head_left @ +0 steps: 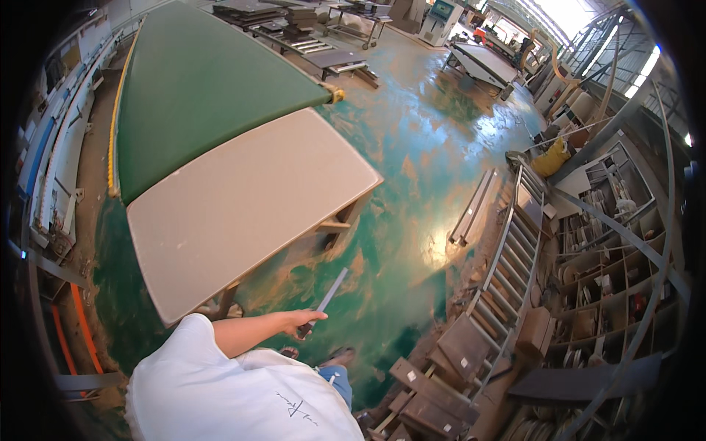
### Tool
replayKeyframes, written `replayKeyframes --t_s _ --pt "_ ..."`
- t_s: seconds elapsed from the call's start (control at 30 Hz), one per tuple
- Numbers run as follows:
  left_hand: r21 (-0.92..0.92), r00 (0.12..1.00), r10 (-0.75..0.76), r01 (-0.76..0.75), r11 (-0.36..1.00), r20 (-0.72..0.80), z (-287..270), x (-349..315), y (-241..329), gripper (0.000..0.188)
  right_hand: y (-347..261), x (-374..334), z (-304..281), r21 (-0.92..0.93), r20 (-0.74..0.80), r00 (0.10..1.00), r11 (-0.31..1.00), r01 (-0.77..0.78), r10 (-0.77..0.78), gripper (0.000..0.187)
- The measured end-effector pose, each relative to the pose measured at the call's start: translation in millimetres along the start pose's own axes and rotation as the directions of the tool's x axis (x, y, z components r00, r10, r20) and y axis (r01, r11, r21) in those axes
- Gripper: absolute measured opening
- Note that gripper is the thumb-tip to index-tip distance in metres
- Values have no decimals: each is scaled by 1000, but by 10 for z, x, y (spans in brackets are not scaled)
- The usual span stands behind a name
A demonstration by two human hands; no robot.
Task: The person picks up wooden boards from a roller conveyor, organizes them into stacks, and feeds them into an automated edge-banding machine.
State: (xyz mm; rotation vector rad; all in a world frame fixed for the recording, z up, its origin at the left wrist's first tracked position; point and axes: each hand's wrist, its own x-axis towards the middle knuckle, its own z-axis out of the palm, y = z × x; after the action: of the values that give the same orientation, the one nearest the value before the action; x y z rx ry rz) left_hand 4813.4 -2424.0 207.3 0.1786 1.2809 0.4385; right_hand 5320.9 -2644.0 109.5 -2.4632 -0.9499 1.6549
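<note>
My left hand is closed around a long, narrow grey strip with a darker lower end. The strip slants up and away from my fist, over the green floor; I cannot make out whether it is a blade or a bar. My left arm reaches across in front of my white shirt. Just beyond that arm stands a table with a pale, smooth top, apart from the hand. My right hand is out of view.
A large green-topped table adjoins the pale one. To the right runs a roller conveyor with dark boards near its close end. Two long bars lie on the floor. Compartment shelving lines the right side.
</note>
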Motion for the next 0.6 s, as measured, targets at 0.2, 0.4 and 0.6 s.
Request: replayKeyframes --t_s 0.2,0.4,0.6 --pt "-319 996 -75 56 946 -47 683 946 1557 88 -1967 1173 -391 7 118 965 971 237 -236 29" --pt "-433 997 -68 42 900 -46 1271 1484 3191 96 -3902 2551 -1660 -13 104 908 912 409 -406 32" --pt "-472 991 124 -91 877 39 1490 2131 4927 62 -7046 4833 -3469 -96 -154 782 797 596 -603 19"
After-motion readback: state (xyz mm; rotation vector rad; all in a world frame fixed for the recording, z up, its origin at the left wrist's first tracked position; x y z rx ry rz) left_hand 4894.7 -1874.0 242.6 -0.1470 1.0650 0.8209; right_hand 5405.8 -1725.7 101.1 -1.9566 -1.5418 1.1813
